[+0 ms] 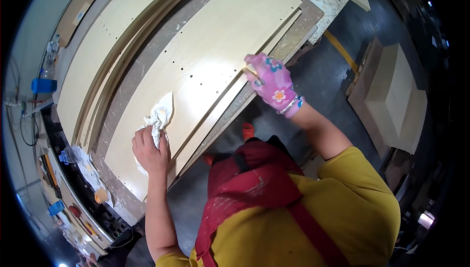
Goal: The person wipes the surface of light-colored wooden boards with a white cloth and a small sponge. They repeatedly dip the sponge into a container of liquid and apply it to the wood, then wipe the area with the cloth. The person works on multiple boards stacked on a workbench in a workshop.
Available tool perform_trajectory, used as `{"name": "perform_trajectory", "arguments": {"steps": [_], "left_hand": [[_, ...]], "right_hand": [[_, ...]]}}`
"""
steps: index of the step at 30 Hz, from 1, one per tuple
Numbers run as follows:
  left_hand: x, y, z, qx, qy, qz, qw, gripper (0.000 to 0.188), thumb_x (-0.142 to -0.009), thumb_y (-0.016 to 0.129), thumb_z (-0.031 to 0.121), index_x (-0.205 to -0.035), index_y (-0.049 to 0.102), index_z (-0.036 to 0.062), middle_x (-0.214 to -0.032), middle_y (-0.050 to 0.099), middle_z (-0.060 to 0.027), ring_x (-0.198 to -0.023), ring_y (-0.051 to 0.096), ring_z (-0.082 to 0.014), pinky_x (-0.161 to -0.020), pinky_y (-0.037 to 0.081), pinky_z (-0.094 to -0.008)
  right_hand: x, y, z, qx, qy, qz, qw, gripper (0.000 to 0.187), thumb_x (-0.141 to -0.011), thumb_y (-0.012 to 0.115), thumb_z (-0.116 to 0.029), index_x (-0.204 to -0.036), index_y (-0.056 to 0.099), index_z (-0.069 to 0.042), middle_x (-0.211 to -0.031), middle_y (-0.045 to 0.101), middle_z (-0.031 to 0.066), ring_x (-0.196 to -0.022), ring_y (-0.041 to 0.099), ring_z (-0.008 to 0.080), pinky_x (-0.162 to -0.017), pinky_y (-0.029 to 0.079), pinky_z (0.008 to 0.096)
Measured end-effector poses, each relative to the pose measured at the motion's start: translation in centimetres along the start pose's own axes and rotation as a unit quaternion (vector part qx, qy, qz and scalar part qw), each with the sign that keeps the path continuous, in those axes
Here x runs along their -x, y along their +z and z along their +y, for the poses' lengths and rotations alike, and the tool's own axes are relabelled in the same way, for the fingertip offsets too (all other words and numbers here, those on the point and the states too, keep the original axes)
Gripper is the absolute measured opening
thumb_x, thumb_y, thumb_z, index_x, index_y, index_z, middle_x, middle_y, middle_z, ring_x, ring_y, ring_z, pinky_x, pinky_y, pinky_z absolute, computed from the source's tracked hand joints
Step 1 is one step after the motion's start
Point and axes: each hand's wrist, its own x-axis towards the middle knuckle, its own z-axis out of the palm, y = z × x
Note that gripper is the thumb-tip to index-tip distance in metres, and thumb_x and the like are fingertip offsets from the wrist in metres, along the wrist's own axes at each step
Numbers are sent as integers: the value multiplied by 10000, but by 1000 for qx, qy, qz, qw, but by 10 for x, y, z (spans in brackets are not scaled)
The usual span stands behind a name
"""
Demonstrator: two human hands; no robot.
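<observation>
A pale wooden panel point(215, 37) with small dark holes lies across the workbench in front of me, on top of another panel whose edge shows beneath it. My left hand point(151, 152), bare, is closed around a crumpled white cloth point(163, 113) and rests on the panel's left part. A pink flowered glove covers my right hand point(271, 78), which is at the panel's near edge toward the right. Its fingers are curled together round something thin and yellowish, too small to name.
More curved pale panels point(117, 17) are stacked on the bench's far left. A blue container point(44, 85) and plastic bottles stand beyond them. Cut boards point(391, 95) lie to the right, past a yellow floor line point(341, 50). Tools lie on a shelf point(73, 203) at lower left.
</observation>
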Motion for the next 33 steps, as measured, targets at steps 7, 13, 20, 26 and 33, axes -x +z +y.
{"name": "perform_trajectory", "arguments": {"steps": [7,13,20,26,33], "left_hand": [[-3,-3,4,13,1,2,1000,267,-799,640,156,-1029,603,26,-972,570,-158,-878,536,-351,-769,429,-433],[0,-2,2,6,-1,4,1000,265,-796,637,136,-1030,603,16,-975,570,-167,-879,534,-356,-771,429,-434],[0,-2,3,5,0,6,1000,277,-786,646,136,-1036,603,23,-966,571,-161,-870,533,-352,-773,428,-432],[3,0,-1,1,-2,3,1000,295,-789,652,199,-1045,605,60,-979,568,-140,-890,538,-337,-762,421,-428],[-23,-4,7,179,-91,-59,978,250,-818,634,134,-1030,588,10,-959,582,-162,-891,560,-328,-810,441,-406]], "right_hand": [[-5,-9,-11,-26,-46,-89,995,316,-839,638,-151,-1138,564,-83,-1017,625,114,-897,619,306,-760,484,398],[-7,-12,-22,22,-129,-143,981,373,-811,610,-111,-1171,532,-52,-972,597,117,-869,608,311,-733,471,397],[-5,-10,-19,-18,-132,-109,985,401,-784,634,-119,-1170,540,-62,-958,584,115,-852,600,298,-741,464,392],[-13,-15,8,71,-84,-111,988,399,-796,635,-151,-1175,541,-67,-1036,619,117,-895,614,329,-761,493,387],[-72,-37,41,-462,162,30,871,361,-875,636,-269,-1139,533,-44,-897,609,68,-787,601,142,-702,507,300]]}}
